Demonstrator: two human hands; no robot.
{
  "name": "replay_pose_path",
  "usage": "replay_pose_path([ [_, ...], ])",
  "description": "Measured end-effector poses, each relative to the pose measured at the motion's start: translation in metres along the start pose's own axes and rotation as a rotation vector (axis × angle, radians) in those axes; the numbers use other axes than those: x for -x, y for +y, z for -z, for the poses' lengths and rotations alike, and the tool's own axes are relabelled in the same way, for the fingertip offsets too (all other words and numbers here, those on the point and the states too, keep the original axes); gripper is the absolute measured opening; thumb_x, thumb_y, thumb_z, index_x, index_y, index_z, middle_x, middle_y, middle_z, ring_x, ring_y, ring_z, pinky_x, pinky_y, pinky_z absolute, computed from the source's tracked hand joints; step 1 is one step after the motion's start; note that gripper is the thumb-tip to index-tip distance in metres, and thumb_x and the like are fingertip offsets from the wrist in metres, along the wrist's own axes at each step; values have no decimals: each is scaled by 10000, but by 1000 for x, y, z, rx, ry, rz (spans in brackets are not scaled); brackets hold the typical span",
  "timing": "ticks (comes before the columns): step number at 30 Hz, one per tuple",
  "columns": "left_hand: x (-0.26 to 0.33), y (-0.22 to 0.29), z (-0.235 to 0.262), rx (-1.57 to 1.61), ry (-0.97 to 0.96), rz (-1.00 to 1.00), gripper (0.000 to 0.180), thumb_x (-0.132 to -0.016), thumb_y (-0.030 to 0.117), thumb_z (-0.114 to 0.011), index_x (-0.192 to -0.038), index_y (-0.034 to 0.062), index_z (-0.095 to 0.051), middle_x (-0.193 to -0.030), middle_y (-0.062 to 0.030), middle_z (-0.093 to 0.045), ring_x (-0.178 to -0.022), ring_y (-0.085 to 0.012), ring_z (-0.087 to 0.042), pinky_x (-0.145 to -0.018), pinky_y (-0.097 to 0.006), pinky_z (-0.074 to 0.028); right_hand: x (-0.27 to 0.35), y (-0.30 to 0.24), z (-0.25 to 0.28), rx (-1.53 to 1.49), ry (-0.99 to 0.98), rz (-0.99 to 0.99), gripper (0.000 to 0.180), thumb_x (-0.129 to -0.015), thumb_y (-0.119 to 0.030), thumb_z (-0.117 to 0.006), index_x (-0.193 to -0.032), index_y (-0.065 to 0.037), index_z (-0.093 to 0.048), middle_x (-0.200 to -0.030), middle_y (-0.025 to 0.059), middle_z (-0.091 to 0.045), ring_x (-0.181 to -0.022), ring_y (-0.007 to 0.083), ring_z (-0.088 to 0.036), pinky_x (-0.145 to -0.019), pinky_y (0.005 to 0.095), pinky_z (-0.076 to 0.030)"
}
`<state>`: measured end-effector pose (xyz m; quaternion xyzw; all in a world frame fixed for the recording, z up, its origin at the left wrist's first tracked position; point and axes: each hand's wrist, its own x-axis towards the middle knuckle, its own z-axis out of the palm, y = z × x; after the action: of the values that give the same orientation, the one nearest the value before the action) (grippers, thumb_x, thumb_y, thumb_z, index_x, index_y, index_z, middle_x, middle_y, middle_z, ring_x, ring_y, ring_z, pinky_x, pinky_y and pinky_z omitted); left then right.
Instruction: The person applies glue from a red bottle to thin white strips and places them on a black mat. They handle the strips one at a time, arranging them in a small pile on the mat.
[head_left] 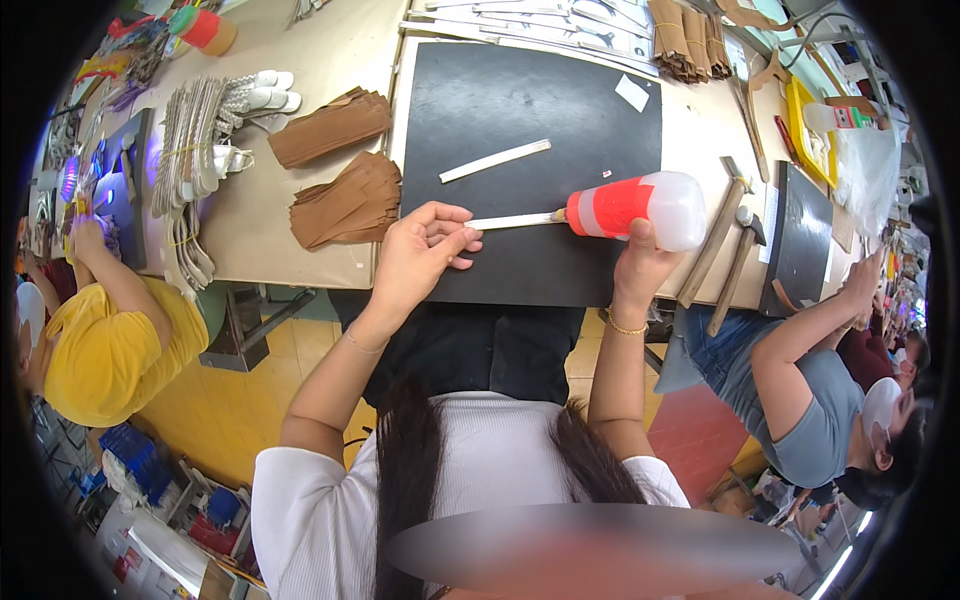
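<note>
My left hand (422, 252) pinches the left end of a narrow white strip (512, 222) between thumb and fingers, just above a black work mat (530, 100). In my right hand (642, 268) is a translucent squeeze bottle (676, 210) with a red band, tipped on its side. Its narrow nozzle points left and meets the right end of the strip. My right thumb lies along the bottle's near side, while the fingers are mostly hidden under it. A second white strip (495, 161) lies slantwise on the mat, farther away.
Brown leather pieces (345, 200) are stacked left of the mat, beside bundled pale straps (185, 150). Hammers (737, 255) lie to the right, near a yellow tray (808, 135). Co-workers sit close on both sides, one in a yellow shirt (125, 340), one in grey (820, 415).
</note>
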<state>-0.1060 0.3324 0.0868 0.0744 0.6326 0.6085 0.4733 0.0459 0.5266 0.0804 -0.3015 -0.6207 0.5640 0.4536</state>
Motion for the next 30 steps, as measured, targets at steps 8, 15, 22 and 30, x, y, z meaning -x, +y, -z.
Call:
replay_pose_path([
  [8, 2, 3, -1, -26, 3, -2, 257, -873, 49, -599, -1105, -36, -527, -861, -95, -652, -804, -139, -654, -658, -222, -549, 13, -2, -33, -138, -53, -92, 499, -693, -279, -824, -1008, 23, -583, -919, 44, -617, -817, 124, -575, -732, 259, -469],
  [15, 2, 1, -2, -42, 10, -13, 285, -871, 31, -597, -1135, -32, -510, -866, -101, -649, -813, -147, -655, -681, -232, -548, 23, -1, -54, -290, -90, -151, 494, -709, -301, -809, -1008, 20, -582, -909, 38, -616, -816, 115, -573, -735, 254, -470],
  [22, 4, -1, -4, -138, 27, -106, 269, -864, 13, -593, -1113, -45, -507, -841, -100, -658, -797, -128, -651, -683, -231, -528, 26, 1, -65, -323, -131, -161, 560, -706, -327, -806, -1069, 12, -548, -967, 48, -604, -840, 128, -577, -751, 267, -474],
  [30, 3, 0, 2, -4, -18, 10, 216, -856, 33, -618, -1044, -60, -566, -902, -135, -665, -820, -167, -664, -694, -242, -544, -2, -4, -36, -512, 185, -350, 769, -761, -625, -595, -1239, -50, -418, -1099, 117, -558, -983, 275, -591, -870, 483, -506],
])
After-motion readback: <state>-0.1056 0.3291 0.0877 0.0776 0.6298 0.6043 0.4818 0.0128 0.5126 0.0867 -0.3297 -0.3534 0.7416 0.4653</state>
